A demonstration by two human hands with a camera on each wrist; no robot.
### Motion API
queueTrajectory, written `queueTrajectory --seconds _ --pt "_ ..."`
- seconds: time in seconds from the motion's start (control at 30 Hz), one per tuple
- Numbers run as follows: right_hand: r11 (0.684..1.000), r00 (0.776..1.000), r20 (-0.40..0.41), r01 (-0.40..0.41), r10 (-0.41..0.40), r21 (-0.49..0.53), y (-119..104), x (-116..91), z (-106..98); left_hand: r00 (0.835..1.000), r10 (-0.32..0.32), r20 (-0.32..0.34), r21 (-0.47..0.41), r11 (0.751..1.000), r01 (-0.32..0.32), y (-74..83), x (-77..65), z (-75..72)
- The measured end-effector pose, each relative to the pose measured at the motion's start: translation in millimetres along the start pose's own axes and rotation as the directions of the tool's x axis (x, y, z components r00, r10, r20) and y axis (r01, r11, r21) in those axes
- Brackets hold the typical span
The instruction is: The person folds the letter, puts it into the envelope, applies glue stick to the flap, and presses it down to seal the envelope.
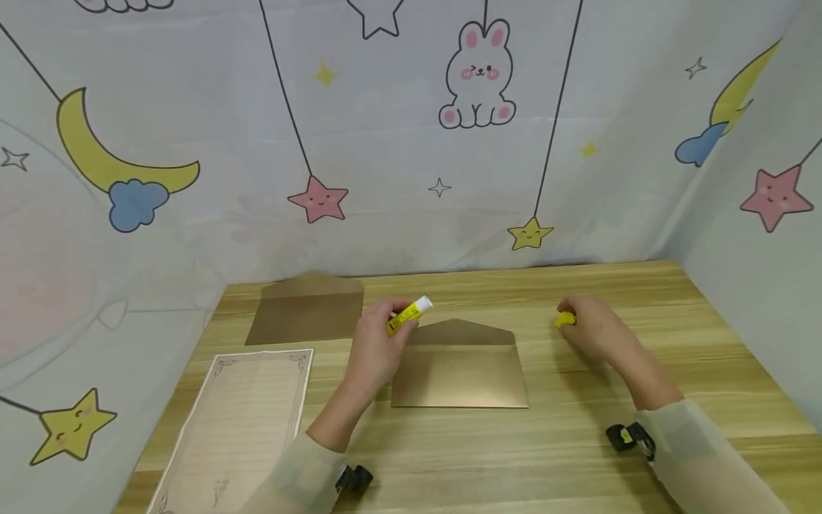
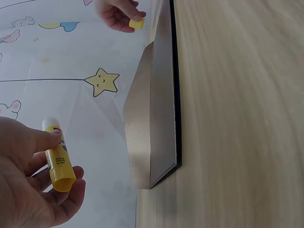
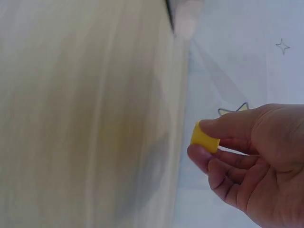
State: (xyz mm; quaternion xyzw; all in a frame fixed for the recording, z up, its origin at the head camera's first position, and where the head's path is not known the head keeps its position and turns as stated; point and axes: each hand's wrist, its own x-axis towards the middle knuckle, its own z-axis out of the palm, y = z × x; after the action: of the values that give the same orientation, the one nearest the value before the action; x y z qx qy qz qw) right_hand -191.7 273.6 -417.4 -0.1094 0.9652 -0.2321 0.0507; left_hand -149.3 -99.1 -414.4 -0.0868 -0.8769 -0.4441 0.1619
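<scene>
A yellow glue stick [image 1: 404, 318] with a white end is gripped by my left hand [image 1: 379, 341], above the left edge of a gold envelope [image 1: 459, 377]. That envelope lies on the table with its flap [image 1: 469, 333] open toward the back. Off to the right, my right hand [image 1: 594, 330] pinches a small yellow cap [image 1: 566, 319] between thumb and fingers. The right wrist view shows the cap [image 3: 205, 138] held over the table's back part. In the left wrist view the glue stick [image 2: 59, 156] lies across the fingers, with the thumb pressed on it.
A second, browner envelope [image 1: 307, 318] with its flap open lies at the back left of the wooden table [image 1: 462, 457]. Lined letter paper [image 1: 240, 421] with an ornate border is in front of it. A patterned cloth [image 1: 385, 143] hangs behind the table.
</scene>
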Motion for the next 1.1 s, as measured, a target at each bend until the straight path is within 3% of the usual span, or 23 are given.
queueTrajectory --seconds 0.13,0.3,0.5,0.83,1.1 --pt "0.996 0.999 -0.043 0.011 -0.007 0.089 -18.4 0.7 -2.1 1.0 -0.004 0.008 0.008 1.0 0.004 -0.2 -0.2 1.3" --pt "0.968 0.995 -0.094 0.067 -0.045 0.243 -41.8 0.7 -1.5 1.0 -0.013 0.016 0.021 1.0 0.013 0.7 -1.4 1.7" --pt "0.907 0.985 -0.138 0.147 -0.1 0.395 -73.5 3.0 2.3 1.0 0.018 0.019 0.034 0.999 -0.018 2.1 -3.1 2.7" --pt "0.768 0.969 -0.152 0.247 -0.194 0.591 -109.2 12.7 28.7 0.999 0.02 0.048 0.065 0.998 -0.024 3.9 -6.3 5.3" --pt "0.718 0.958 -0.16 0.284 -0.237 0.635 -123.5 16.0 41.4 0.997 0.045 0.061 0.076 0.996 -0.05 5.3 -6.4 5.8"
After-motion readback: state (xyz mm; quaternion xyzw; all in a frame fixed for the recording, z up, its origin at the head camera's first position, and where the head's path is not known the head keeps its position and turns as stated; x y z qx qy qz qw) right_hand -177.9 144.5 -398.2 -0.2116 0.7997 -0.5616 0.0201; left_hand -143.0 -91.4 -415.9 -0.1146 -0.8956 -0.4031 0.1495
